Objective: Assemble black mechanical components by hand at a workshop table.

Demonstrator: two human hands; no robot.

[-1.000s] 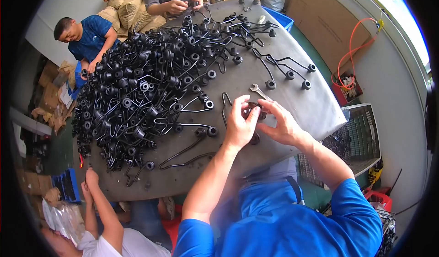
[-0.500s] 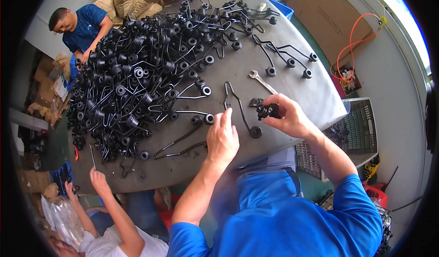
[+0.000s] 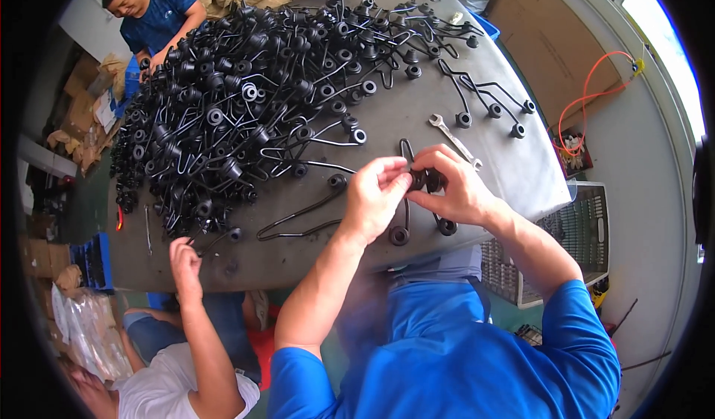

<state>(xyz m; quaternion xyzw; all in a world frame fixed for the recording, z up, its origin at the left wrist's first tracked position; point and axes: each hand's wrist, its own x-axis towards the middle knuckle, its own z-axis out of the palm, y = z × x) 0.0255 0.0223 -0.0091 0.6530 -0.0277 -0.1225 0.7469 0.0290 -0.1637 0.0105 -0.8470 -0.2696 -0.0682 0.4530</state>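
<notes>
My left hand [image 3: 377, 200] and my right hand [image 3: 458, 192] meet above the near table edge. Between their fingertips is a cluster of small black parts [image 3: 423, 180], partly hidden; my right thumb and fingers curl around it. My left thumb and forefinger pinch at its left side. Under my hands is a bent black rod [image 3: 406, 147], its middle covered. A round black bushing [image 3: 399, 235] shows at one end, and another bushing [image 3: 447, 227] shows below my right hand. A silver wrench [image 3: 455, 143] lies just beyond my right hand.
A large pile of bent black rods with bushings [image 3: 246, 113] covers the table's left and middle. Several rods [image 3: 491, 99] lie at the far right. Two co-workers sit across the table; another co-worker's hand [image 3: 186, 266] is at the near left. A grey crate [image 3: 596, 233] stands at right.
My left hand has left the rod and come right to the black parts in my right hand. The near-left co-worker's hand has moved from a thin tool to a rod. The whole view has shifted.
</notes>
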